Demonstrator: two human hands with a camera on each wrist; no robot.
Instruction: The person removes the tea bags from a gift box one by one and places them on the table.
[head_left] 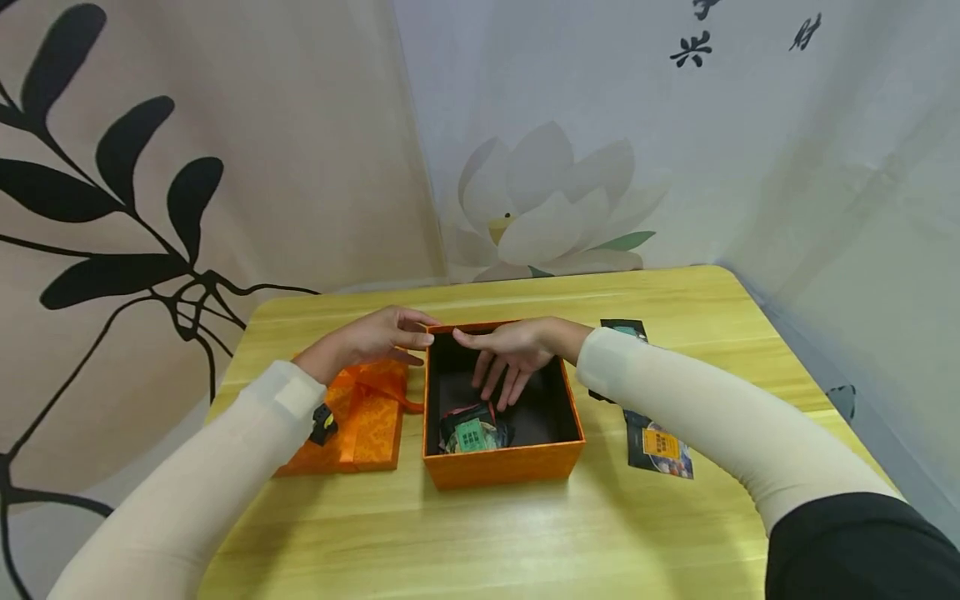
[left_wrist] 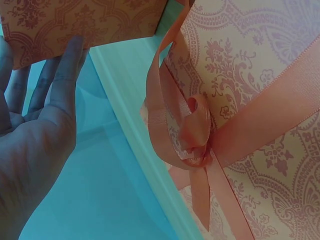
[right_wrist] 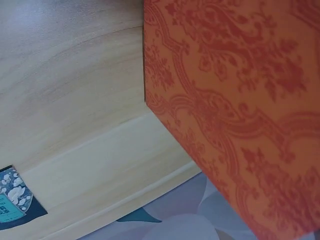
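Left hand [head_left: 386,333], fingers loosely extended, touches the orange box [head_left: 502,468] at its far-left corner. Right hand [head_left: 517,348], fingers extended, is inside, near packets [head_left: 472,435]. Box: damask-patterned, black-lined, on tabletop [head_left: 480,546].

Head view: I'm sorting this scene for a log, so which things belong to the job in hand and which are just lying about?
Job in hand:
- orange box, right hand inside, left hand at its edge
- packets inside
- probably the loose packets on the right

Apparently lying about:
- ribboned orange piece, perhaps the lid
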